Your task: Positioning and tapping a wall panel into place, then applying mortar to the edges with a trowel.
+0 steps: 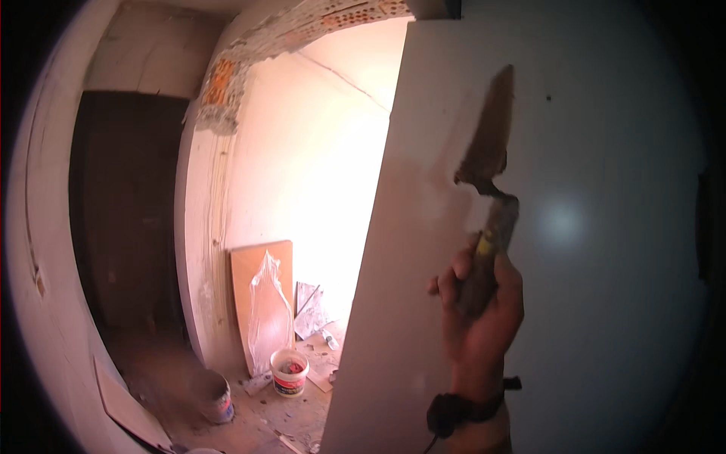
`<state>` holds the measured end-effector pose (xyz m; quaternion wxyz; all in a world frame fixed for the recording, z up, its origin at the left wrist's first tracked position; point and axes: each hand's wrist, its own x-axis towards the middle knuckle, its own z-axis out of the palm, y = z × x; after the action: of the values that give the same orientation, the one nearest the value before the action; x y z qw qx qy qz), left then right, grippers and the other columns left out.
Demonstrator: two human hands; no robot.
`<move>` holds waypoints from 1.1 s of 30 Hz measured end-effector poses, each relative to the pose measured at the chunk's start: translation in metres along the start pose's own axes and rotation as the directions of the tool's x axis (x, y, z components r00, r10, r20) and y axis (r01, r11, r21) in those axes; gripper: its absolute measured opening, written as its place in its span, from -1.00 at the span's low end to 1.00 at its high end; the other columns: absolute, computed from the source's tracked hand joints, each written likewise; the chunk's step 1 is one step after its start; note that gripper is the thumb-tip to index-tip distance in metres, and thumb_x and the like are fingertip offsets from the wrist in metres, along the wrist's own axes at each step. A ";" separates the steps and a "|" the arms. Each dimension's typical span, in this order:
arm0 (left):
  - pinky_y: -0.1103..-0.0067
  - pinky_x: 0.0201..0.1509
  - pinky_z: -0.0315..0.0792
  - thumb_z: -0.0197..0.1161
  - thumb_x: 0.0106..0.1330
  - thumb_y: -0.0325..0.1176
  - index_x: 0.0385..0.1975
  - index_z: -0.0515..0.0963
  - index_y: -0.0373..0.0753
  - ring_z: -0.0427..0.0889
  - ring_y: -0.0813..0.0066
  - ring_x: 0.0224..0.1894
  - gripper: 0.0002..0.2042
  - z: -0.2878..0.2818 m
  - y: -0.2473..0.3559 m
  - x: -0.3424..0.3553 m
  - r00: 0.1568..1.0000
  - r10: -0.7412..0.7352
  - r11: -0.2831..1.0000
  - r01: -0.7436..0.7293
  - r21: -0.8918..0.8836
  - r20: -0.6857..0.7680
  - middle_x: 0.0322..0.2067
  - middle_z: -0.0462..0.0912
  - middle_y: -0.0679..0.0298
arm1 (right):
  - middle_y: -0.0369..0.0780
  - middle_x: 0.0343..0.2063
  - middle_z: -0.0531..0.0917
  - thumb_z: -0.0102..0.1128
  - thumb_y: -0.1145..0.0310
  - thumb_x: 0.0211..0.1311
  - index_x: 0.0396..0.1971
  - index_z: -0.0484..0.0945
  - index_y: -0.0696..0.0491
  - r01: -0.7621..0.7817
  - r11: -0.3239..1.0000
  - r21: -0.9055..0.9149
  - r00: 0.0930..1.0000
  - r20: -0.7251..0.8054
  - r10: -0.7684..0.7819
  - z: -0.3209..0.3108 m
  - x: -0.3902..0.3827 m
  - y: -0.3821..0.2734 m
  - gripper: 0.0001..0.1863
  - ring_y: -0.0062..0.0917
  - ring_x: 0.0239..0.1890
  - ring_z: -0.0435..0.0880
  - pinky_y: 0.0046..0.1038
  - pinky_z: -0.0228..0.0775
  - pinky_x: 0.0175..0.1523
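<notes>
My right hand point(484, 303) is raised in front of a large smooth pale panel point(605, 318), its fingers wrapped round the handle of a trowel. The trowel point(489, 136) points upward, with its brownish blade narrowing to the tip and the neck bending into the handle. A dark band with a small dark device point(452, 414) circles my right wrist. Whether the blade touches the panel cannot be made out. My left hand is out of view.
Left of the panel is a bright opening with broken brick point(222, 82) along its edge. A brown board point(261, 303) leans inside it. A white bucket point(289, 374) and a darker bucket point(212, 397) stand on the debris-strewn floor. Farther left is a dark doorway point(128, 212).
</notes>
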<state>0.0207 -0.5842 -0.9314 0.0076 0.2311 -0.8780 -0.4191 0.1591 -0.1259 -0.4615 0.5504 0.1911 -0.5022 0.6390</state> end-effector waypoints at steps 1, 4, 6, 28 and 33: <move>0.37 0.04 0.47 0.24 0.26 0.08 0.23 0.24 -0.41 0.54 0.09 0.02 -0.26 -0.008 0.017 0.010 1.000 0.002 1.000 -0.002 0.019 0.014 0.05 0.52 0.00 | -0.24 -0.46 0.51 -0.04 0.17 0.39 -0.08 0.42 0.15 -0.003 1.000 -0.009 1.000 0.022 0.003 0.014 0.027 -0.002 -0.66 -0.51 -0.61 0.43 -0.34 0.38 -0.26; 0.37 0.04 0.46 0.24 0.26 0.07 0.23 0.25 -0.41 0.54 0.08 0.02 -0.26 -0.028 0.056 0.027 0.999 -0.008 0.998 0.006 0.061 0.038 0.06 0.52 0.00 | -0.27 -0.48 0.52 -0.06 0.15 0.40 -0.14 0.47 0.12 -0.016 0.993 -0.113 1.000 -0.003 0.016 0.046 0.089 -0.016 -0.67 -0.54 -0.57 0.44 -0.40 0.35 -0.32; 0.37 0.05 0.46 0.24 0.26 0.07 0.23 0.25 -0.41 0.54 0.08 0.02 -0.27 -0.041 0.076 0.041 0.999 -0.004 0.997 0.001 0.078 0.045 0.06 0.51 0.00 | -0.27 -0.48 0.52 -0.05 0.15 0.40 -0.16 0.48 0.11 -0.044 0.993 -0.112 0.999 -0.008 0.043 0.065 0.117 -0.023 -0.69 -0.56 -0.56 0.44 -0.42 0.35 -0.34; 0.36 0.07 0.45 0.23 0.27 0.03 0.24 0.25 -0.40 0.54 0.07 0.04 -0.29 -0.054 0.115 0.087 0.994 -0.022 0.980 0.000 0.198 0.109 0.06 0.51 -0.01 | -0.38 -0.58 0.49 0.08 0.16 0.43 -0.12 0.52 0.00 0.267 0.781 -0.564 0.958 0.067 -0.279 0.161 0.238 -0.162 -0.76 -0.66 -0.65 0.39 -0.61 0.27 -0.53; 0.35 0.07 0.45 0.23 0.27 0.02 0.24 0.25 -0.40 0.54 0.06 0.04 -0.30 -0.043 0.134 0.094 0.990 0.028 0.979 -0.055 0.195 0.135 0.07 0.51 -0.01 | -0.32 -0.53 0.57 0.05 0.06 0.43 -0.19 0.54 0.02 0.384 0.185 -0.905 0.756 0.193 -0.626 0.049 0.277 -0.115 -0.68 -0.59 -0.65 0.50 -0.52 0.31 -0.55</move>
<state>-0.1081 -0.5821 -0.8219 -0.0646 0.1841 -0.9186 -0.3436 0.1580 -0.0390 -0.1705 0.7910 -0.0591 -0.6068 0.0514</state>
